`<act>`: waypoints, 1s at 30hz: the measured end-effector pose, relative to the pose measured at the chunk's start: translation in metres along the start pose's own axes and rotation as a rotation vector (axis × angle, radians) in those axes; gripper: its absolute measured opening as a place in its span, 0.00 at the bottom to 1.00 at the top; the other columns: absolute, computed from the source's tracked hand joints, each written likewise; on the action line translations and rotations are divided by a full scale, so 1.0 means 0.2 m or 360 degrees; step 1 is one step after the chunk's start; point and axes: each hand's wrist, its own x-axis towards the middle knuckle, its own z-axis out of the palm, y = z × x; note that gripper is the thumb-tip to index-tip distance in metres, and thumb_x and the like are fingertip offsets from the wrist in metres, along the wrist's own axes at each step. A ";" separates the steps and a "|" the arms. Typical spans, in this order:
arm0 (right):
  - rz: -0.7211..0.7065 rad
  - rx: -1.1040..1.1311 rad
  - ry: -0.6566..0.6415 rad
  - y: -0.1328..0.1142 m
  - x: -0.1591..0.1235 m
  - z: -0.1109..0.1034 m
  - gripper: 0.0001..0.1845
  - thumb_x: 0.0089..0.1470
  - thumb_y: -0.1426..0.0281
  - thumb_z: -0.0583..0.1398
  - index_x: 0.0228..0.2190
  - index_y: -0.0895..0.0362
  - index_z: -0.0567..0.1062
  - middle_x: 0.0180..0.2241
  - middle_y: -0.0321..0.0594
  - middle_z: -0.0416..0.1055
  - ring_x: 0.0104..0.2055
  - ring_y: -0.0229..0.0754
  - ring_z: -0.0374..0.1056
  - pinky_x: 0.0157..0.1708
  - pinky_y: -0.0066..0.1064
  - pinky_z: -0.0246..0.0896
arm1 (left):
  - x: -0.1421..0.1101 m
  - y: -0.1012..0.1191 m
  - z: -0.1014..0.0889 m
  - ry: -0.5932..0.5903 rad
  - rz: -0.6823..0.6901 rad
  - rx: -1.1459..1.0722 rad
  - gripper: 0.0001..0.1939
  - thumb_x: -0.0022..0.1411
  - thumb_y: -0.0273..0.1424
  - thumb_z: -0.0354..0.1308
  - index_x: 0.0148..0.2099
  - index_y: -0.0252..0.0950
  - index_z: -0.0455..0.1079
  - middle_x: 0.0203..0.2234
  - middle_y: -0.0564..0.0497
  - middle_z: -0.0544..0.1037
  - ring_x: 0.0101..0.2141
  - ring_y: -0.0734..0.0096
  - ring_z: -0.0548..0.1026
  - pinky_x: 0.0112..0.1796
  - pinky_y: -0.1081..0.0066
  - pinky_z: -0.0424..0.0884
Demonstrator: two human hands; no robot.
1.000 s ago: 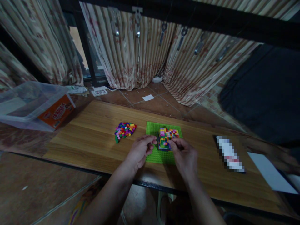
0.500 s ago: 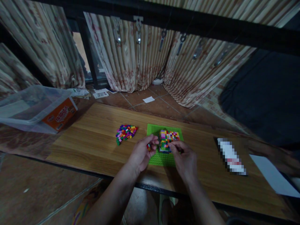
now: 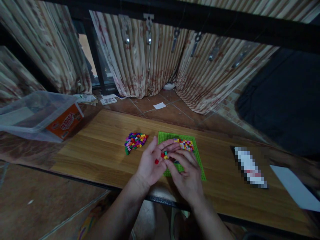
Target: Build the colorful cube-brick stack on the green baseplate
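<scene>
My left hand (image 3: 150, 163) is palm up with its fingers stretched out, holding several small toy bricks in the palm. A red toy brick (image 3: 156, 161) lies near its middle; other red, green and yellow bricks (image 3: 165, 157) sit by the fingers. My right hand (image 3: 186, 173) reaches over from the right, its thumb and fingertips pinched at the yellow brick. Behind the hands, a block built of many-coloured bricks (image 3: 187, 144) stands on a green studded baseplate (image 3: 200, 166); my hands hide its near part.
A pile of loose coloured bricks (image 3: 135, 141) lies left of the baseplate on the wooden table (image 3: 100, 150). A clear plastic bin (image 3: 32, 116) stands beyond the table's left end. At the right are a blurred-out packet (image 3: 250, 168) and a white sheet (image 3: 295, 186).
My right hand has moved left from the brick block to my left palm. My left hand has uncurled and turned palm up, showing the bricks in it.
</scene>
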 end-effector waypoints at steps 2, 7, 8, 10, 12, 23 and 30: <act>0.0007 -0.0042 -0.0008 -0.01 0.00 0.02 0.07 0.55 0.66 0.61 0.37 0.51 0.77 0.37 0.40 0.73 0.42 0.45 0.68 0.43 0.39 0.64 | 0.00 0.00 0.00 0.0003 0.0013 0.0020 0.27 0.61 0.50 0.50 0.43 0.30 0.74 0.44 0.38 0.76 0.48 0.59 0.73 0.47 0.67 0.69; 0.0125 -0.0032 -0.0030 -0.02 0.00 0.04 0.05 0.55 0.67 0.61 0.34 0.51 0.78 0.35 0.39 0.73 0.41 0.45 0.67 0.43 0.40 0.63 | -0.01 -0.01 0.01 0.0006 -0.0018 0.0025 0.27 0.61 0.50 0.51 0.45 0.30 0.73 0.44 0.38 0.76 0.47 0.61 0.74 0.48 0.68 0.69; 0.0144 0.0009 -0.0033 -0.02 0.00 0.04 0.05 0.55 0.68 0.61 0.33 0.51 0.78 0.35 0.39 0.73 0.41 0.44 0.68 0.43 0.39 0.64 | -0.01 -0.01 0.01 0.0005 -0.0014 0.0005 0.27 0.61 0.50 0.50 0.45 0.30 0.73 0.44 0.38 0.76 0.46 0.62 0.74 0.47 0.68 0.69; 0.0194 0.0131 -0.0014 -0.01 0.01 0.02 0.05 0.55 0.68 0.60 0.33 0.51 0.78 0.36 0.39 0.73 0.42 0.44 0.68 0.43 0.38 0.64 | -0.01 -0.01 0.01 0.0045 0.0010 -0.0015 0.26 0.63 0.48 0.49 0.44 0.29 0.74 0.42 0.38 0.77 0.44 0.63 0.75 0.45 0.68 0.70; 0.0291 0.0261 0.0077 0.03 0.01 0.00 0.05 0.55 0.67 0.60 0.33 0.52 0.77 0.36 0.38 0.74 0.41 0.43 0.69 0.43 0.37 0.64 | 0.01 0.00 -0.01 0.0207 0.0025 0.0033 0.23 0.64 0.44 0.49 0.41 0.28 0.74 0.38 0.39 0.77 0.40 0.65 0.76 0.41 0.70 0.72; 0.0633 0.0491 0.0248 0.16 -0.03 -0.09 0.11 0.52 0.62 0.63 0.35 0.54 0.78 0.35 0.40 0.78 0.36 0.43 0.72 0.38 0.36 0.67 | 0.02 -0.03 -0.06 0.0569 0.0095 0.0610 0.06 0.50 0.29 0.62 0.31 0.30 0.73 0.22 0.52 0.72 0.17 0.86 0.61 0.17 0.81 0.48; 0.0374 0.0253 0.0089 0.17 -0.03 -0.10 0.07 0.54 0.63 0.62 0.33 0.49 0.80 0.41 0.38 0.74 0.46 0.45 0.68 0.49 0.41 0.61 | 0.03 -0.06 -0.07 0.0473 0.0026 0.0883 0.06 0.49 0.30 0.62 0.28 0.31 0.69 0.19 0.57 0.66 0.14 0.88 0.51 0.17 0.77 0.39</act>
